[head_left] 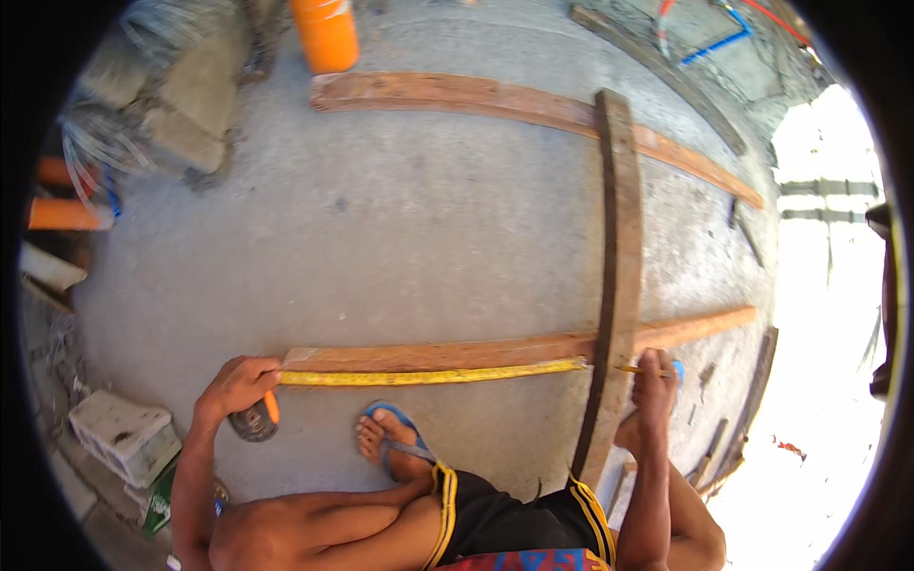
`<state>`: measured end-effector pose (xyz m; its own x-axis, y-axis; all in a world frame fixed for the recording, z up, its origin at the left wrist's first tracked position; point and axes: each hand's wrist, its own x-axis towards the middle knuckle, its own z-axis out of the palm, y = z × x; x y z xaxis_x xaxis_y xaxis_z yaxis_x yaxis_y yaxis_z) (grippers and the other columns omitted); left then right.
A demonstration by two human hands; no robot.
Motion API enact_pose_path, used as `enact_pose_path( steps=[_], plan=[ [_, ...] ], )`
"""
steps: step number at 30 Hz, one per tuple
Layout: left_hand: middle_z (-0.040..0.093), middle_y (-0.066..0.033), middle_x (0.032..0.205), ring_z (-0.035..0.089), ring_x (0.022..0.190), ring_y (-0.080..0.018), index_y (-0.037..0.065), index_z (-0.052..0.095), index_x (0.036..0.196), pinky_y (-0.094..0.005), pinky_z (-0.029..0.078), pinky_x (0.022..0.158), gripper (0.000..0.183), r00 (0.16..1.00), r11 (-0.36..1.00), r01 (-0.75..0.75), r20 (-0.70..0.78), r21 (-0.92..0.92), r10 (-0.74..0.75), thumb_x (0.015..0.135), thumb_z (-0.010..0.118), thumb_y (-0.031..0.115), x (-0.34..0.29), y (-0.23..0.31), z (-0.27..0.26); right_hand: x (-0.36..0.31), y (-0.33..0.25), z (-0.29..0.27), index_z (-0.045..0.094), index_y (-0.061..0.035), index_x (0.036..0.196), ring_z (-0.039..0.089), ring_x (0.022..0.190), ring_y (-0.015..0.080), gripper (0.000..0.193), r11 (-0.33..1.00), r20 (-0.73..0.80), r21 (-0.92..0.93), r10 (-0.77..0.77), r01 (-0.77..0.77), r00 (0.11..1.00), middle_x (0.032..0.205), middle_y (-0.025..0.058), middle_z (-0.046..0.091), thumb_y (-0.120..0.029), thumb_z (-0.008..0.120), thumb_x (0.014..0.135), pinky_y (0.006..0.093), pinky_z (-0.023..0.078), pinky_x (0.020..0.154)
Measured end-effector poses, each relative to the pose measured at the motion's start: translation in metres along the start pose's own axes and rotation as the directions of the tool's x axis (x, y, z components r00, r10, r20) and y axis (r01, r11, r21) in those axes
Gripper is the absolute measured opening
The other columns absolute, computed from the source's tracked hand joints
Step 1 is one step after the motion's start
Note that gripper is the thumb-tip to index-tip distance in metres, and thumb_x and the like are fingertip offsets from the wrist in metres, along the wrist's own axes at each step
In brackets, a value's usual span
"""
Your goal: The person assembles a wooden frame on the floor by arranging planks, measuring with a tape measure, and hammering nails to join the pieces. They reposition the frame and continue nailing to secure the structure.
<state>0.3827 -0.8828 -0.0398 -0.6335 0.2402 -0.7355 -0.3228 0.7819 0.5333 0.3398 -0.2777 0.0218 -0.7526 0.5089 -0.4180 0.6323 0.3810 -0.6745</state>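
Nearby, grey crossboard (617, 276) overlies plank (495, 353), tape (428, 377); orange pipe (325, 33) beyond

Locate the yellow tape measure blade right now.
Head view, lower centre: the yellow tape blade lies along the near plank, running from the left hand toward the grey crosswise board, where the right hand holds a pencil.
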Motion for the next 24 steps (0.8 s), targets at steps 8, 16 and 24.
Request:
enact_pose_path(
  steps=[8,16,24],
  plan=[
    [0.068,-0.0138,0.072,0.066,0.065,-0.0236,-0.003,0.064,0.086,-0.0369,0.051,0.064,0.020,0.998,0.997,0.004,-0.067,-0.083,-0.010,0.091,0.057,0.015,0.004,-0.004,0.010,-0.012,0.022,0.017,0.070,0.0000,0.091,0.068,0.063,0.0147,0.012,0.964,0.012,-0.083,-0.254,0.254,0.967,0.072,0.0074,0.070,-0.010,0.075,0.086,0.0292,0.053,0.058],
    [0.067,-0.0087,0.072,0.064,0.068,-0.0160,-0.003,0.065,0.087,-0.0337,0.051,0.066,0.019,0.998,0.985,0.026,-0.049,-0.169,-0.034,0.091,0.057,0.014,0.003,-0.012,0.011,-0.013,0.018,0.027,0.070,-0.0030,0.089,0.069,0.078,0.0350,0.008,0.771,0.053,-0.415,-0.510,0.483,0.859,0.084,0.0141,0.069,-0.003,0.071,0.081,0.0428,0.056,0.068],
    [0.066,-0.0071,0.072,0.061,0.068,-0.0135,-0.003,0.064,0.088,-0.0316,0.050,0.066,0.018,0.993,0.977,0.100,-0.048,-0.190,-0.111,0.092,0.058,0.013,0.005,-0.009,0.012,-0.004,0.025,0.032,0.063,-0.0043,0.085,0.065,0.081,0.0355,0.009,0.717,0.088,-0.370,-0.606,0.591,0.790,0.080,0.0131,0.062,0.000,0.069,0.079,0.0452,0.053,0.070]
  ],
)
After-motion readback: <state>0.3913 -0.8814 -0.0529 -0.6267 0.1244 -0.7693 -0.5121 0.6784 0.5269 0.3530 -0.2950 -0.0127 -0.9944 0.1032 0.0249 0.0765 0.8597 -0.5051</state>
